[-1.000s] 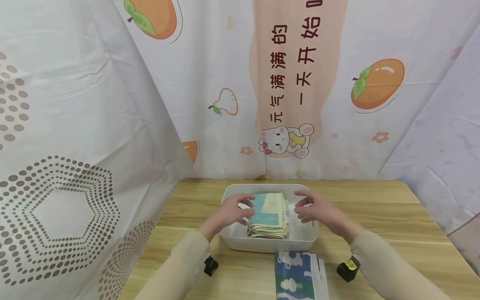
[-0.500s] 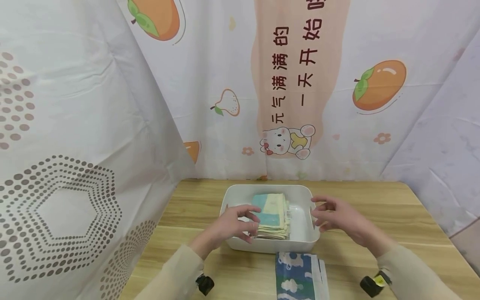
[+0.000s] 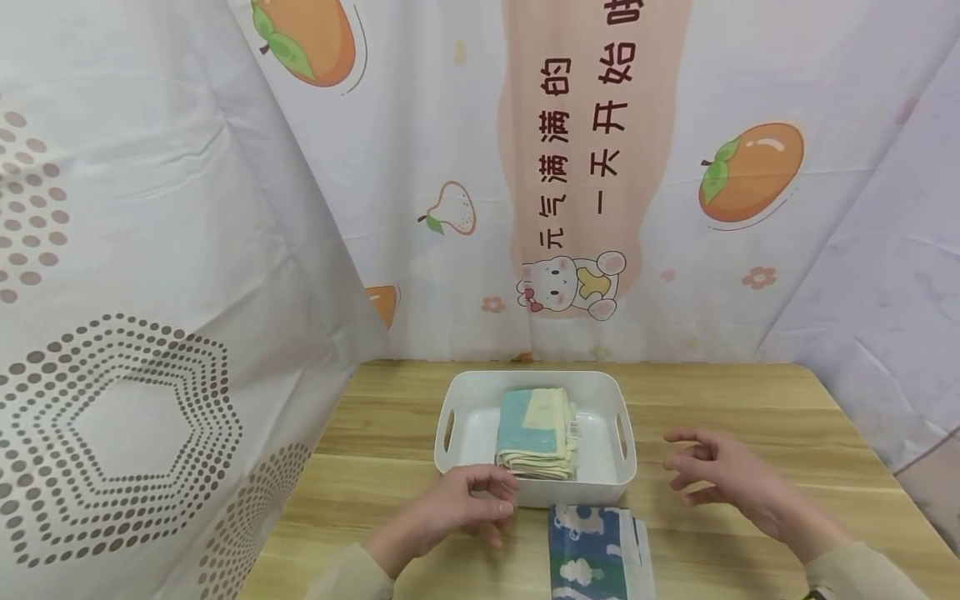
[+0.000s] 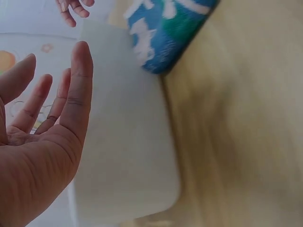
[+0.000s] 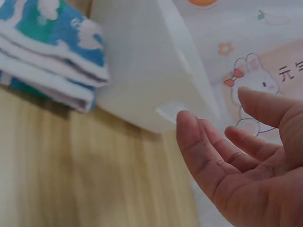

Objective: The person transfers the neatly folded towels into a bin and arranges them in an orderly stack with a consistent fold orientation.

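Note:
A white plastic basket [image 3: 600,492] with a slot handle in each side stands near the back of the table. Inside it, left of centre, lies a stack of folded yellow and light-blue towels [image 3: 534,429]. A folded blue, green and white patterned towel [image 3: 592,550] lies on the table, close against the basket's front. My left hand [image 3: 465,508] is at the basket's front left corner, fingers relaxed and holding nothing. To the right of the basket hangs my right hand [image 3: 723,479], its fingers loosely bent around nothing.
The wooden table [image 3: 720,400] extends on both sides of the basket. A printed curtain [image 3: 442,100] hangs along its back edge, and a dotted white curtain [image 3: 150,250] along the left.
Both hands have drawn back from above the basket. The left moved down toward its front, the right moved right and down. Towels and basket stay in place.

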A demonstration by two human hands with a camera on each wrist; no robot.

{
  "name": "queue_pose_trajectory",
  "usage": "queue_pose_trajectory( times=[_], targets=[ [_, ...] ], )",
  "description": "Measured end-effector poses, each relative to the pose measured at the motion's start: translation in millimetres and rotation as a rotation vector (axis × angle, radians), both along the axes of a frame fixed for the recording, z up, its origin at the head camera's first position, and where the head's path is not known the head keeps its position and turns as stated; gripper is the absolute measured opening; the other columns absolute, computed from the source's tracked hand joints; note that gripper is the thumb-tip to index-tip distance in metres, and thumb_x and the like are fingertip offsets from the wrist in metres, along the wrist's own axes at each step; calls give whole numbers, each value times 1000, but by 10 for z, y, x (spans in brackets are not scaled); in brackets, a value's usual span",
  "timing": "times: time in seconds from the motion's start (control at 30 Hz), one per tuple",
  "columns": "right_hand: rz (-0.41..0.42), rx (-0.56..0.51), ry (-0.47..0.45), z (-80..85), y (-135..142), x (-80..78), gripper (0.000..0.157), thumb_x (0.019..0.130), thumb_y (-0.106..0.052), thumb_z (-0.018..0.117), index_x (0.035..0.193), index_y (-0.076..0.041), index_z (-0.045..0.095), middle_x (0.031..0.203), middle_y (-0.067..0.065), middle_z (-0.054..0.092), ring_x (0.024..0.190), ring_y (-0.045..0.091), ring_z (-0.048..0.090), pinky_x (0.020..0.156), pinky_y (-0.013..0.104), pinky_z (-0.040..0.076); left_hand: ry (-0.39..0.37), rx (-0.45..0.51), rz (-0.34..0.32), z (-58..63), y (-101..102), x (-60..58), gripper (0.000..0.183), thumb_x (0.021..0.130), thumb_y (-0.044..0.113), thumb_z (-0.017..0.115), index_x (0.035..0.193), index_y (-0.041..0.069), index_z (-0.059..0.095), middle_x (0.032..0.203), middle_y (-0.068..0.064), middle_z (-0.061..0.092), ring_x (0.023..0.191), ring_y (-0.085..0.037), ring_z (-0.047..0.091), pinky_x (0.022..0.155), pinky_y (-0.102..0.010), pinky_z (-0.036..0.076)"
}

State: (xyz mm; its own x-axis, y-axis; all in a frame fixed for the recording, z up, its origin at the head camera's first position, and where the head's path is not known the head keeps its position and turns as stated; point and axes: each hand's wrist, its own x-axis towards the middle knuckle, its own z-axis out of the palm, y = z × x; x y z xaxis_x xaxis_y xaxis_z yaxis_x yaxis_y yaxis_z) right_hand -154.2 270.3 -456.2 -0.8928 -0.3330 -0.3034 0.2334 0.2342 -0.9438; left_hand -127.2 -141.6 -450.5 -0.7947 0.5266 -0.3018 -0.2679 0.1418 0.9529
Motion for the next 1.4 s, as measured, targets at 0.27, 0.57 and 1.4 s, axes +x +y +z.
queue_pose_trajectory(
  times=[0.27,0.57,1.4],
  targets=[
    [49,-41,-61,-316,53,86,64,103,-19,62,150,11,31,118,19,61,100,30,65,83,47,60,-109,39,-15,-304,-11,101,37,95,9,72,128,-2,64,110,-16,66,86,-25,72,71,-39,63],
    [86,-33,-129,-577,7,177,59,103,-21,63,143,12,37,111,16,64,95,28,64,79,44,60,-158,83,-34,-607,18,133,46,94,11,73,133,-7,57,110,-20,70,81,-22,72,73,-44,63],
    [119,-10,-202,-783,-33,225,55,105,-26,58,139,13,39,102,12,64,90,25,63,75,44,60,-310,43,-40,-946,143,107,37,96,15,71,131,6,62,101,-11,68,86,-19,73,73,-38,63]
  ],
)
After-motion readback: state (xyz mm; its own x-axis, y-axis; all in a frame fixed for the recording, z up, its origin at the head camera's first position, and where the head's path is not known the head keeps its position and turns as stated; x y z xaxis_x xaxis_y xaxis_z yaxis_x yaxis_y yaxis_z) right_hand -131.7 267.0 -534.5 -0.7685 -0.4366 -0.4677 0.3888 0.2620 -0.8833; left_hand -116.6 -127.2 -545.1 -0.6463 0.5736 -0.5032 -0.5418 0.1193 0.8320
